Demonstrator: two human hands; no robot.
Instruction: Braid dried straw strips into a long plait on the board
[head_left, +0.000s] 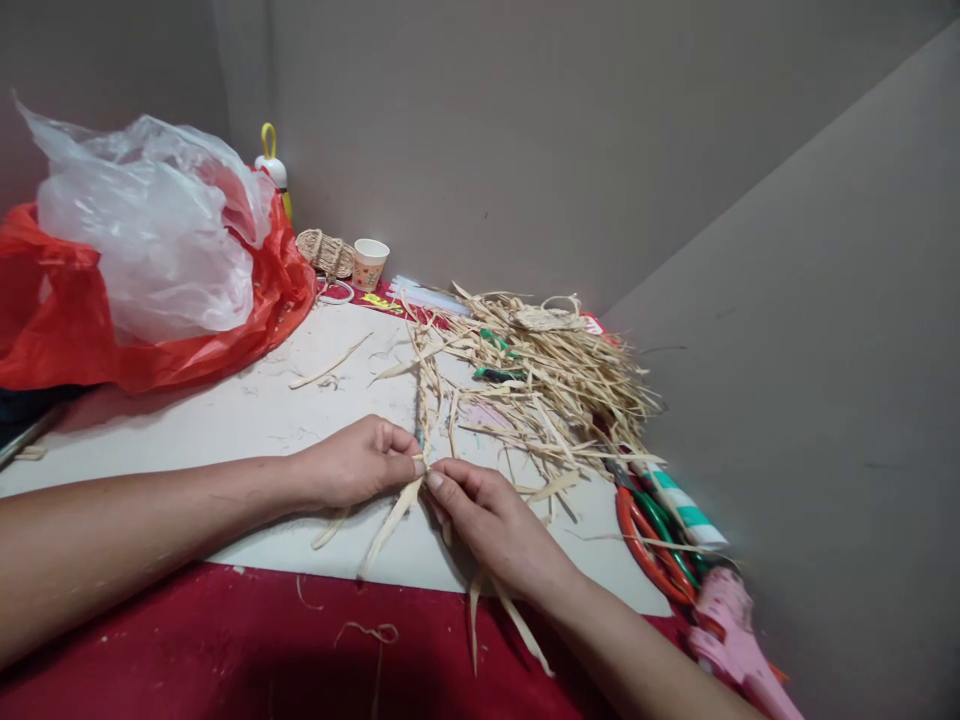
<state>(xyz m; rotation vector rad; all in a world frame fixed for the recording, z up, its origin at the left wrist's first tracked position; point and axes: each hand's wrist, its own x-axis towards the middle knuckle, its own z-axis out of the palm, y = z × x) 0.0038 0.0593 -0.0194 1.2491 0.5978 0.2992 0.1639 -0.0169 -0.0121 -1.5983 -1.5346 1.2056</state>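
Observation:
My left hand (367, 462) and my right hand (487, 515) meet over the white board (247, 400), fingertips nearly touching. Both pinch pale dried straw strands between thumb and forefinger. A braid of straw (426, 385) stretches away from my fingers toward the back of the board. One wide straw strip (394, 525) hangs toward me from the pinch, and further loose strips (521, 625) trail below my right hand over the board's front edge. The fingers partly cover the spot where the strands cross.
A heap of straw (577, 370) lies behind at the right. Scissors with red handles (649, 555) and a pink glue gun (735, 640) sit along the right edge. At the left stands a red plastic bag (150, 370); a paper cup (370, 265) and woven straw piece (325, 253) are at the back.

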